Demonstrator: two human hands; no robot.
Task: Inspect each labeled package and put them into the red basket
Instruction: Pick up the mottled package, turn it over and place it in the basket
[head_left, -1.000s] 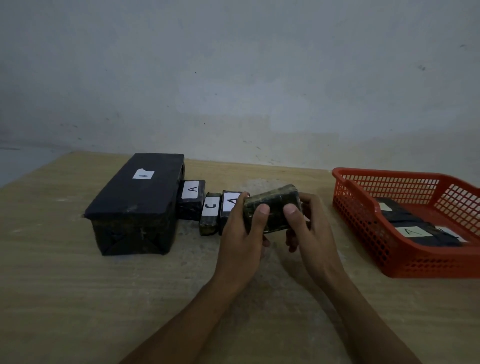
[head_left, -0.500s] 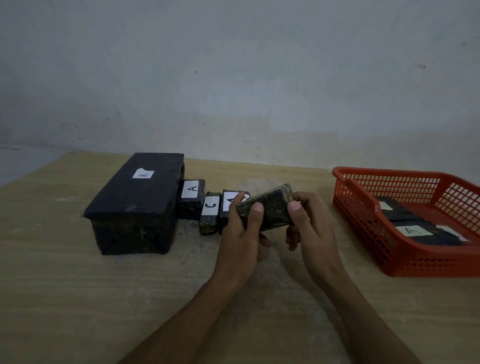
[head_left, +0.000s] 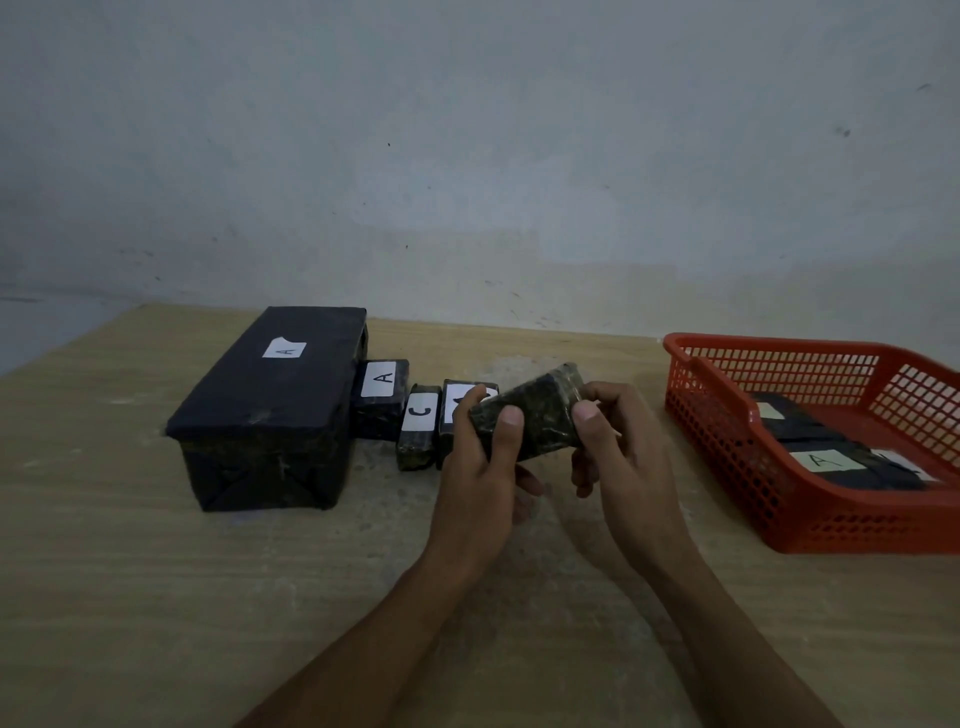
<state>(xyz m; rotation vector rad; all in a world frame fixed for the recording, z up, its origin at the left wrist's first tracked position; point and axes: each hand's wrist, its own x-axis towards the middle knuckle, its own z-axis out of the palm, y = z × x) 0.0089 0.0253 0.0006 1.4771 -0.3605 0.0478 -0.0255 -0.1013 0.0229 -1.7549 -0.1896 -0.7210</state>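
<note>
Both hands hold one small dark package (head_left: 535, 415) above the middle of the table (head_left: 156, 597), tilted: the left hand (head_left: 480, 467) and right hand (head_left: 618, 447) each curl fingers and thumb round an end. The red basket (head_left: 810, 525) sits at the right edge, labeled packages (head_left: 831, 457) inside; a row of packages (head_left: 415, 426) lies beside a large black box (head_left: 270, 410) toward the back left.

A white label reading "A" sits on top of the large black box (head_left: 275, 395) near the surface's left edge. Beside it, a small package (head_left: 382, 397) bears "A", and the next package (head_left: 418, 426) bears "C". Inside the red basket (head_left: 727, 467) near the right edge, a package's label (head_left: 826, 460) reads "A".
</note>
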